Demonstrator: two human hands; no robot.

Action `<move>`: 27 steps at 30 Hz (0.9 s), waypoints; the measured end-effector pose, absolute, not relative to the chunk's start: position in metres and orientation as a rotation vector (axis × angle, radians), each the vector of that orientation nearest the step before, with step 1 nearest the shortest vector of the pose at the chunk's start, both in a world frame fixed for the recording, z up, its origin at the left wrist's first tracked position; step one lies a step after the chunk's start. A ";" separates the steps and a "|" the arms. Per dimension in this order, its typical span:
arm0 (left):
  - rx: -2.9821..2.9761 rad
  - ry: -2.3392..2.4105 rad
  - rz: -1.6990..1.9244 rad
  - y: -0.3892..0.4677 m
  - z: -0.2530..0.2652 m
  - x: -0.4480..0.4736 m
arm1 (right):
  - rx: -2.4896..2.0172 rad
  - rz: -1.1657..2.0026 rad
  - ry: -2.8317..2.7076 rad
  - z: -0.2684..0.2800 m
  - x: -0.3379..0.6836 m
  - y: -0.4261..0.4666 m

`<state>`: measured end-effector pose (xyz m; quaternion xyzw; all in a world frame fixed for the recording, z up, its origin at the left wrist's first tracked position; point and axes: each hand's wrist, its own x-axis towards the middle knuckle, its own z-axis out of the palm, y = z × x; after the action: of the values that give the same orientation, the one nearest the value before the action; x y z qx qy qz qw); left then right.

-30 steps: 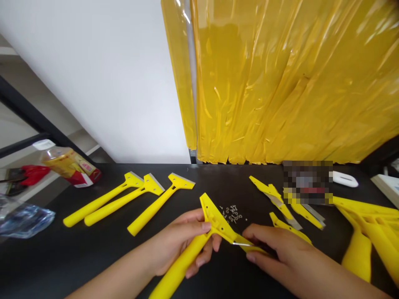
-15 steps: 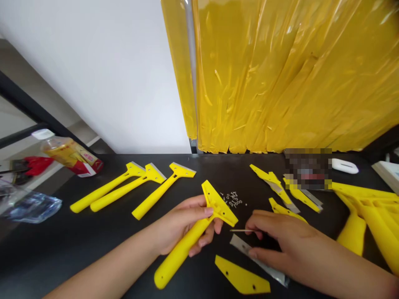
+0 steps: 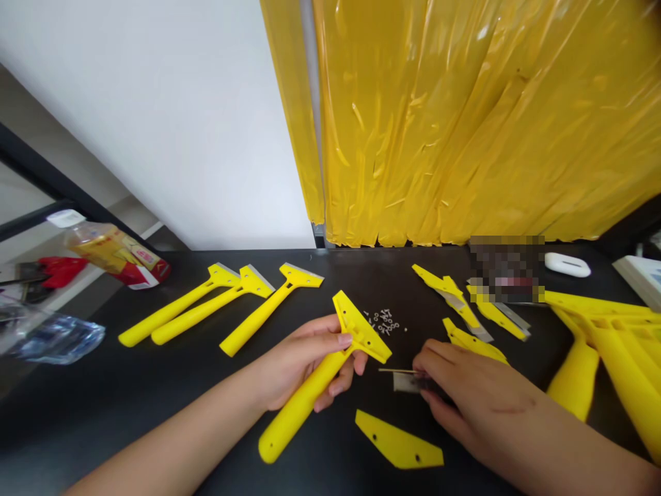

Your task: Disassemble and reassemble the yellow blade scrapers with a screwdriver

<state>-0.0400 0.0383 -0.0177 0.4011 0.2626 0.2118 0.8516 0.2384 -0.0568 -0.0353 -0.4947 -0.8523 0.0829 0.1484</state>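
In the head view my left hand (image 3: 310,362) is closed round a yellow scraper handle (image 3: 304,403), its bare head with screw holes pointing up and right. My right hand (image 3: 459,386) pinches a metal scraper blade (image 3: 405,382), whose left end sticks out past the fingers. A thin light stick (image 3: 393,370) also juts from that hand, just above the blade. Its far part is hidden by the fingers. Below lies a flat yellow cover plate (image 3: 400,441) with two holes. Small screws and nuts (image 3: 383,321) lie scattered beyond the scraper head.
Three scrapers with blades (image 3: 258,313) lie at the left. More yellow cover plates (image 3: 472,341) and blades (image 3: 511,318) lie at the right, near a pile of yellow handles (image 3: 612,344). A drink bottle (image 3: 116,248) and clear plastic bag (image 3: 62,337) are far left. A white case (image 3: 567,264) sits at the back.
My right hand has closed on the blade that lay under it and turned it closer to level. My left hand still holds the scraper handle.
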 end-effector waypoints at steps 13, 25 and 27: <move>0.857 0.805 0.500 0.030 -0.009 -0.030 | -1.602 1.329 -1.667 -0.007 0.235 -0.036; 0.851 0.791 0.357 0.012 -0.004 -0.024 | -1.435 1.524 -1.381 -0.010 0.234 -0.033; 0.870 0.768 0.324 0.012 -0.006 -0.024 | -1.427 1.523 -1.377 -0.010 0.235 -0.033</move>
<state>-0.0238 0.0120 -0.0056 0.4090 0.3613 0.1526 0.8239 0.2348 -0.0331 -0.0103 -0.5416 -0.5226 0.5780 0.3154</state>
